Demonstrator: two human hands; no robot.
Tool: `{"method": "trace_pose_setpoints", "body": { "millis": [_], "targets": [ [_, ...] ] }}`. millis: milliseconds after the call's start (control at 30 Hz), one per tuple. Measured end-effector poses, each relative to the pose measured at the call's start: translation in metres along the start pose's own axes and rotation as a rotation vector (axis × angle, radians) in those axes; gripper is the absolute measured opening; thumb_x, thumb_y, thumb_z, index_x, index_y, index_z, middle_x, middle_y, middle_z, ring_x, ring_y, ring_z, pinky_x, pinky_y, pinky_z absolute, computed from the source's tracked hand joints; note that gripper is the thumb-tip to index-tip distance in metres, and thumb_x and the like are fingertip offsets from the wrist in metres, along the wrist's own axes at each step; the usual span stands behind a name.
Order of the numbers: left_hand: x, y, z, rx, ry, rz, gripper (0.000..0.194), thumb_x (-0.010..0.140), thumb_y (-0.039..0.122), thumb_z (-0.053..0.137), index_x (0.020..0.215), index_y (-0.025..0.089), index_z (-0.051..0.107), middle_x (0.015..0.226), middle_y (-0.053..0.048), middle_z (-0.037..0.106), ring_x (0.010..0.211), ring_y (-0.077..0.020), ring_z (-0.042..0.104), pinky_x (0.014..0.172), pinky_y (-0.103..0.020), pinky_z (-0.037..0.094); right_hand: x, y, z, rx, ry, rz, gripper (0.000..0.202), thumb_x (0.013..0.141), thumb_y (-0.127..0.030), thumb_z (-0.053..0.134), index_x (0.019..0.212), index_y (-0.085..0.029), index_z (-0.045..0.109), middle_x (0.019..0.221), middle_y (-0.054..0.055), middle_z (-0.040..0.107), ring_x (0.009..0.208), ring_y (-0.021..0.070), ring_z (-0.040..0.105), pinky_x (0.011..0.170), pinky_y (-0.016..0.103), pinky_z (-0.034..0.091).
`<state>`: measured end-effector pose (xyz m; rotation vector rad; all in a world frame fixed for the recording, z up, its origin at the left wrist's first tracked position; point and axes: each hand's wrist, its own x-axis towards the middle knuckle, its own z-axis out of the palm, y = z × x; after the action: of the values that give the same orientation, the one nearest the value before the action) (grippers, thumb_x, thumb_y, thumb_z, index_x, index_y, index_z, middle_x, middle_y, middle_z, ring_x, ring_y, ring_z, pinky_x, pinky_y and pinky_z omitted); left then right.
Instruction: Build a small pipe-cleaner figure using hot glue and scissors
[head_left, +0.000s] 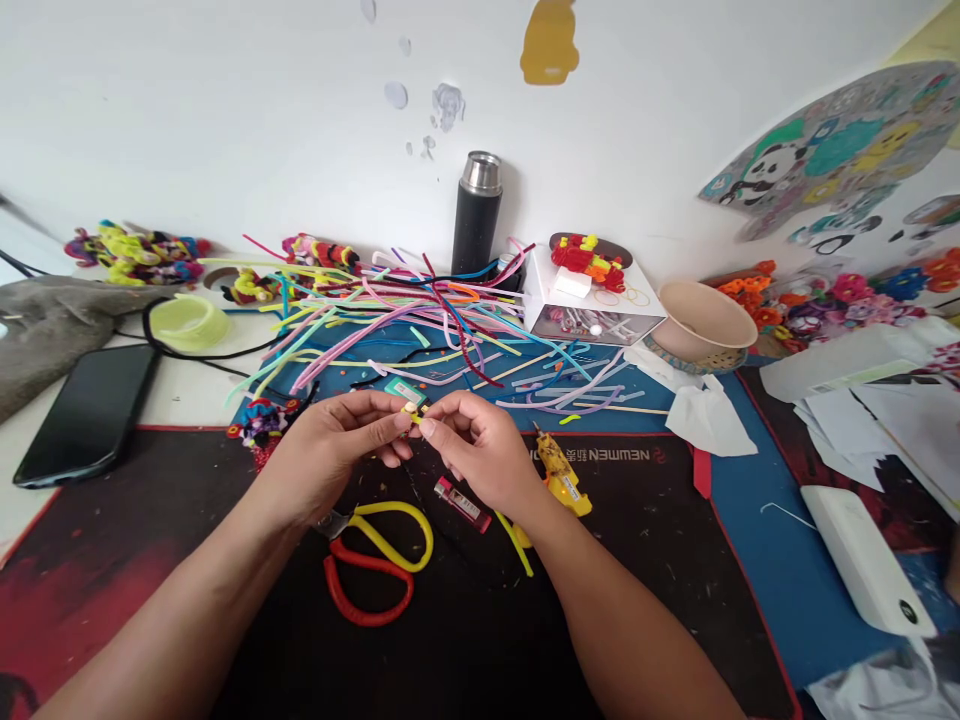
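Observation:
Over the dark mat, my left hand (341, 435) is closed, its thumb and forefinger pinching a small yellow pipe cleaner piece (415, 418) with a pale round bit at its end. My right hand (476, 445) pinches the same piece from the other side; the fingertips partly hide it. Below my hands lie scissors (390, 535) with one yellow and one red handle, their blades under my left wrist. A pink lighter (462, 505) lies between the forearms. By my right wrist are a yellow glue gun (562, 475) and a yellow-green pipe cleaner strip (514, 545).
Many coloured pipe cleaners (360, 320) heap behind my hands. Further back stand a black thermos (477, 215), a white box (592, 300) and a beige bowl (705, 320). A phone (88, 412) lies left, a white power bank (866, 560) right. Pipe cleaner figures (139, 250) line the wall.

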<state>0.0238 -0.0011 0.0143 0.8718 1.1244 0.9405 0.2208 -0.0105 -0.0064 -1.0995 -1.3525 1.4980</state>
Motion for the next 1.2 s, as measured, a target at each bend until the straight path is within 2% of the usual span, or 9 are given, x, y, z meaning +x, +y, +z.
{"method": "trace_pose_setpoints", "body": {
  "millis": [133, 367, 533, 667, 800, 933, 1067, 1200],
  "targets": [
    [-0.001, 0.0, -0.001, 0.001, -0.004, 0.014, 0.042, 0.061, 0.048, 0.108, 0.081, 0.018, 0.087, 0.074, -0.006, 0.077, 0.063, -0.0166, 0.069, 0.056, -0.023, 0.054, 0.001, 0.002, -0.001, -0.014, -0.009, 0.007, 0.026, 0.097, -0.048, 0.077, 0.098, -0.024, 0.068, 0.069, -0.006, 0.057, 0.054, 0.0123, 0.05, 0.051, 0.026, 0.039],
    [-0.001, 0.003, 0.004, -0.005, 0.042, 0.016, 0.046, 0.054, 0.051, 0.111, 0.077, 0.019, 0.087, 0.069, -0.005, 0.076, 0.06, -0.0156, 0.067, 0.054, -0.023, 0.051, 0.001, 0.004, -0.002, -0.027, -0.02, 0.027, 0.031, 0.096, -0.053, 0.079, 0.101, -0.024, 0.07, 0.07, -0.005, 0.058, 0.055, 0.0126, 0.051, 0.05, 0.026, 0.04],
    [0.004, -0.001, 0.0, -0.018, 0.073, 0.007, 0.05, 0.054, 0.054, 0.11, 0.081, 0.019, 0.086, 0.072, -0.006, 0.078, 0.063, -0.0164, 0.069, 0.056, -0.022, 0.051, 0.001, -0.001, -0.003, -0.02, -0.011, 0.021, 0.028, 0.097, -0.05, 0.076, 0.102, -0.024, 0.069, 0.066, -0.007, 0.056, 0.052, 0.0118, 0.049, 0.05, 0.025, 0.038],
    [0.007, -0.001, -0.006, 0.048, 0.111, 0.105, 0.05, 0.059, 0.056, 0.107, 0.087, 0.02, 0.086, 0.082, -0.005, 0.082, 0.07, -0.0189, 0.072, 0.061, -0.024, 0.053, 0.004, -0.003, -0.004, -0.024, 0.0, 0.032, 0.032, 0.094, -0.053, 0.076, 0.099, -0.023, 0.068, 0.064, -0.008, 0.055, 0.05, 0.0113, 0.048, 0.05, 0.025, 0.037],
    [0.007, 0.002, -0.01, 0.186, 0.155, 0.192, 0.051, 0.061, 0.056, 0.105, 0.09, 0.021, 0.084, 0.086, -0.006, 0.084, 0.078, -0.0232, 0.076, 0.071, -0.029, 0.058, 0.006, 0.004, -0.001, 0.023, -0.007, 0.051, 0.036, 0.094, -0.056, 0.075, 0.098, -0.022, 0.067, 0.061, -0.009, 0.055, 0.046, 0.01, 0.046, 0.047, 0.025, 0.034],
    [0.01, -0.003, -0.016, 0.298, 0.208, 0.27, 0.044, 0.071, 0.057, 0.098, 0.092, 0.021, 0.083, 0.088, -0.006, 0.085, 0.082, -0.025, 0.077, 0.077, -0.031, 0.057, 0.002, 0.009, 0.003, 0.069, 0.009, 0.066, 0.036, 0.094, -0.055, 0.076, 0.099, -0.02, 0.067, 0.057, -0.01, 0.056, 0.044, 0.0091, 0.045, 0.046, 0.023, 0.034],
    [0.013, -0.011, -0.018, 0.387, 0.203, 0.336, 0.031, 0.081, 0.051, 0.091, 0.094, 0.023, 0.085, 0.094, -0.006, 0.086, 0.089, -0.026, 0.078, 0.082, -0.031, 0.057, -0.007, 0.006, 0.007, 0.045, -0.019, 0.107, 0.039, 0.095, -0.056, 0.076, 0.105, -0.018, 0.069, 0.058, -0.008, 0.061, 0.043, 0.0094, 0.049, 0.045, 0.022, 0.038],
    [0.011, -0.012, -0.015, 0.386, 0.176, 0.352, 0.032, 0.077, 0.049, 0.096, 0.094, 0.024, 0.087, 0.093, -0.006, 0.086, 0.085, -0.0238, 0.075, 0.08, -0.028, 0.055, -0.015, 0.0, 0.009, 0.009, -0.075, 0.126, 0.035, 0.097, -0.052, 0.075, 0.107, -0.019, 0.069, 0.064, -0.006, 0.067, 0.045, 0.0104, 0.055, 0.047, 0.022, 0.043]
  ]
}}
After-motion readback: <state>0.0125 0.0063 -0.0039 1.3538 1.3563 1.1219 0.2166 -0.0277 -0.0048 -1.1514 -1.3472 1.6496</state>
